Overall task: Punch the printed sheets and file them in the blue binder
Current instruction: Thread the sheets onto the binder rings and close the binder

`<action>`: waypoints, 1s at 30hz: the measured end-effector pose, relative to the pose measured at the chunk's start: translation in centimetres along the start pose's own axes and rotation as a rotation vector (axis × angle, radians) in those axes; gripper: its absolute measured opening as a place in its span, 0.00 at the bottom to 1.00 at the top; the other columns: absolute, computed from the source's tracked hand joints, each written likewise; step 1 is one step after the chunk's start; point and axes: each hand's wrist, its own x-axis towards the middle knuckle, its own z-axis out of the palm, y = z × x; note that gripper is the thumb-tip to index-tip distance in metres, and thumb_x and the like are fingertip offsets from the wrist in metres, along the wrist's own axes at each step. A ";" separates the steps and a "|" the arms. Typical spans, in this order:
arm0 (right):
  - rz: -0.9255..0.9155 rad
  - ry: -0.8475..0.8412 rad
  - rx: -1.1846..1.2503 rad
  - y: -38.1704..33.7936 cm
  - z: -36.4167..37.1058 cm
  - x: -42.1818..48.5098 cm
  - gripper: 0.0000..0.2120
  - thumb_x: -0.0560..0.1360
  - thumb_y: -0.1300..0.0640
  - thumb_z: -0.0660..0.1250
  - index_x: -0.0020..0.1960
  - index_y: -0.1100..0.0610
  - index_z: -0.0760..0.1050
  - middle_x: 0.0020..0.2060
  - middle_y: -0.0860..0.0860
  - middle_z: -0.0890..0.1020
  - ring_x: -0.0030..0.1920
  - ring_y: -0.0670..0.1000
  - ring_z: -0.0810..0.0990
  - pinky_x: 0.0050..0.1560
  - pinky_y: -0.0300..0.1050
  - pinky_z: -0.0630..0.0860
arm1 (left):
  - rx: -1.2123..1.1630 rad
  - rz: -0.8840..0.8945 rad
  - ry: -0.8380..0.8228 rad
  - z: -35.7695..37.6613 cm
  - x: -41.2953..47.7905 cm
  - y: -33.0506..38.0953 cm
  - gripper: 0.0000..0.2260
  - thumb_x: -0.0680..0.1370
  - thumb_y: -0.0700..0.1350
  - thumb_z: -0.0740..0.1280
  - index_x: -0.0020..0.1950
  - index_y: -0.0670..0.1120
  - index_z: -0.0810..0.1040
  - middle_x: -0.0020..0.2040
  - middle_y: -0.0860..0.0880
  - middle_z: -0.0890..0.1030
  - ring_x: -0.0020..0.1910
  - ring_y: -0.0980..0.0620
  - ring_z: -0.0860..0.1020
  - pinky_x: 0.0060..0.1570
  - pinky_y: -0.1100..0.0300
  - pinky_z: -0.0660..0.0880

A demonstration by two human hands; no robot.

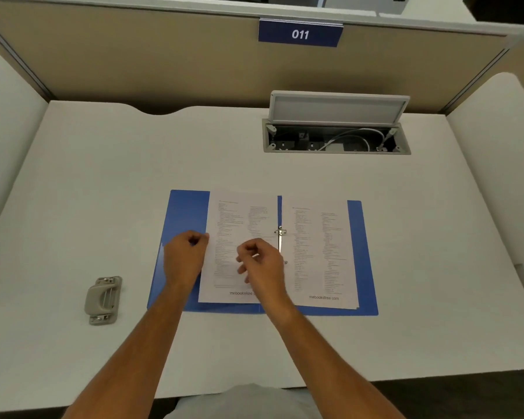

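Note:
The blue binder (182, 213) lies open flat in the middle of the desk, its metal ring mechanism (280, 237) at the spine. One printed sheet (239, 216) lies on the left half and another printed sheet (321, 252) on the right half. My left hand (183, 258) has its fingers curled at the left edge of the left sheet and pinches it. My right hand (262, 264) hovers over the same sheet, just left of the rings, with fingers curled; what it grips is hidden. A grey hole punch (103, 299) rests on the desk to the left.
An open cable box (336, 137) with its lid raised sits in the desk at the back right. Beige partition walls (164, 62) enclose the white desk (103, 176) at the back and sides. A blue "011" sign (300, 34) hangs on the partition.

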 end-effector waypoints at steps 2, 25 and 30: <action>-0.109 0.294 -0.113 1.0 -4.5 -0.8 0.04 0.81 0.60 0.75 0.51 0.52 0.83 0.44 0.47 0.86 0.42 0.49 0.84 0.43 0.45 0.84 | 0.067 0.063 0.046 -0.7 0.5 -0.2 0.08 0.82 0.50 0.70 0.47 0.49 0.84 0.47 0.50 0.86 0.45 0.48 0.84 0.41 0.57 0.79; 0.386 0.609 -0.012 8.0 -18.5 0.2 0.11 0.74 0.61 0.83 0.48 0.60 0.81 0.49 0.58 0.87 0.53 0.64 0.87 0.56 0.63 0.86 | 0.737 0.167 -0.298 -5.2 1.4 -3.4 0.38 0.81 0.64 0.67 0.85 0.49 0.58 0.87 0.44 0.55 0.80 0.37 0.64 0.70 0.40 0.75; 0.336 0.584 0.185 5.9 -18.6 -0.6 0.11 0.75 0.65 0.81 0.55 0.64 0.83 0.53 0.59 0.88 0.52 0.61 0.87 0.53 0.56 0.86 | 0.779 0.191 -0.307 -5.1 1.2 -3.3 0.41 0.81 0.66 0.66 0.86 0.48 0.56 0.87 0.43 0.51 0.82 0.37 0.60 0.72 0.40 0.74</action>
